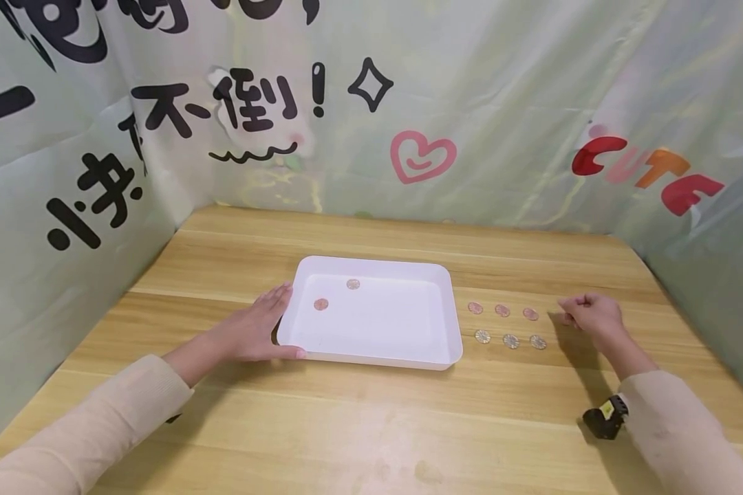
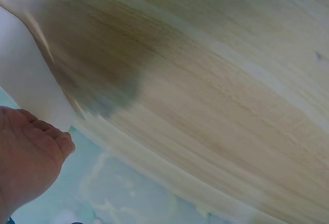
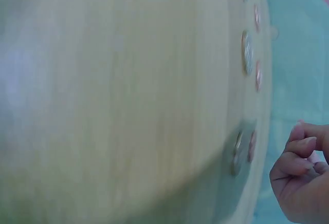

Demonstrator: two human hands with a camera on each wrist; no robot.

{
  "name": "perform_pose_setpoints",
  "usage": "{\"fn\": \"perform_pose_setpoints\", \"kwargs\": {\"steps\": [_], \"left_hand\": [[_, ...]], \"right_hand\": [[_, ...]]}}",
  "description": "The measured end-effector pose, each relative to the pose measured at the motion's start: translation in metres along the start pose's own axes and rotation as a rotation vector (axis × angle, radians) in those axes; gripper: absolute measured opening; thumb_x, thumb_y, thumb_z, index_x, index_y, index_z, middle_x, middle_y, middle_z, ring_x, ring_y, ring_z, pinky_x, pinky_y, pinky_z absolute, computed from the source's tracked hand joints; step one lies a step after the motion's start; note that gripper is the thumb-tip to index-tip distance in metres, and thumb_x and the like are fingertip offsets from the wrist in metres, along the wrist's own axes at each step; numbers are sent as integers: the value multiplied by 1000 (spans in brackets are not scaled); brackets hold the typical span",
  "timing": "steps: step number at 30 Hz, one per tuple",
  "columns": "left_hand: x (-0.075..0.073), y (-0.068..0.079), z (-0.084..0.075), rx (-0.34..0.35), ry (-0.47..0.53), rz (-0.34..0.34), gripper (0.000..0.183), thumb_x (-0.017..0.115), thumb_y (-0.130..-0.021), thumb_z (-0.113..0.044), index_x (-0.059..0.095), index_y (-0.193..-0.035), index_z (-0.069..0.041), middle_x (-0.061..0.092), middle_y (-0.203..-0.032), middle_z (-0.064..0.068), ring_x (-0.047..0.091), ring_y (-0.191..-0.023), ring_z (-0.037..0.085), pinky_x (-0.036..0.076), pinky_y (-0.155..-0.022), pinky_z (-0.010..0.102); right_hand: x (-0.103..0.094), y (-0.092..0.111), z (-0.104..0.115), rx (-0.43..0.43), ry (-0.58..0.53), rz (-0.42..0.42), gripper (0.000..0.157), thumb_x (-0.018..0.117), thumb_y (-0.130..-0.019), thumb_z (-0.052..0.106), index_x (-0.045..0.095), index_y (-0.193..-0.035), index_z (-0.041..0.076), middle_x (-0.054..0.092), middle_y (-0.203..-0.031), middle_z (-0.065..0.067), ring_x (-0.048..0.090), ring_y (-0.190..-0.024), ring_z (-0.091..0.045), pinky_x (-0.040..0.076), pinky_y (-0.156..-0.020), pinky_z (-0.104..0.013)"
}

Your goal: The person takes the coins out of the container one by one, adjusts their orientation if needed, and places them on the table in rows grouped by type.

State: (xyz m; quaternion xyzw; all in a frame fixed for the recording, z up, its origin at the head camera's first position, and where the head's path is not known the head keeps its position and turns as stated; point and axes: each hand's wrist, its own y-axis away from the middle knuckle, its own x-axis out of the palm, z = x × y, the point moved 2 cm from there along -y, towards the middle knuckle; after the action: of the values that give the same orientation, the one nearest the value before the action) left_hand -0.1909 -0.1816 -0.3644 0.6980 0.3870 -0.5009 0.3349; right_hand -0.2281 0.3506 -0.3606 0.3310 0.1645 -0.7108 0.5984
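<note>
My left hand [image 1: 256, 330] holds the left end of a white tray [image 1: 378, 362], fingers along its outer side and thumb at the front rim. In the left wrist view the left hand [image 2: 36, 154] shows at the lower left. Inside the tray lie a copper-coloured coin [image 1: 320, 304] and a paler coin [image 1: 353, 284]. My right hand [image 1: 594, 320], fingers bent in, is over the table just right of a row of reddish coins [image 1: 502, 311]. I cannot tell whether its fingertips hold a coin. Nearer me runs a row of silvery coins [image 1: 510, 341].
The wooden table [image 1: 371, 426] is bordered at the back and sides by a pale printed cloth [image 1: 508, 75]. A small black device [image 1: 605, 416] sits at the right sleeve. Both coin rows lie right of the tray.
</note>
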Motion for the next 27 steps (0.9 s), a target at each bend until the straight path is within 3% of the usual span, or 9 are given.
{"fn": "perform_pose_setpoints", "kwargs": {"steps": [7,27], "left_hand": [[0,-2,-1,19,-42,-4,111,58,-76,-67,15,-144,10,13,-153,24,15,-142,39,19,-116,50],[-6,-1,-5,21,-116,-5,111,59,-75,-66,19,-143,11,17,-152,26,18,-141,40,21,-115,50]], "right_hand": [[15,8,27,-92,-55,40,28,48,-96,23,51,-96,-5,54,-64,9,48,-56,-4,46,-51,-22],[67,30,103,-203,-193,201,26,53,-94,18,51,-98,-7,51,-63,7,42,-51,-2,40,-47,-16]]}}
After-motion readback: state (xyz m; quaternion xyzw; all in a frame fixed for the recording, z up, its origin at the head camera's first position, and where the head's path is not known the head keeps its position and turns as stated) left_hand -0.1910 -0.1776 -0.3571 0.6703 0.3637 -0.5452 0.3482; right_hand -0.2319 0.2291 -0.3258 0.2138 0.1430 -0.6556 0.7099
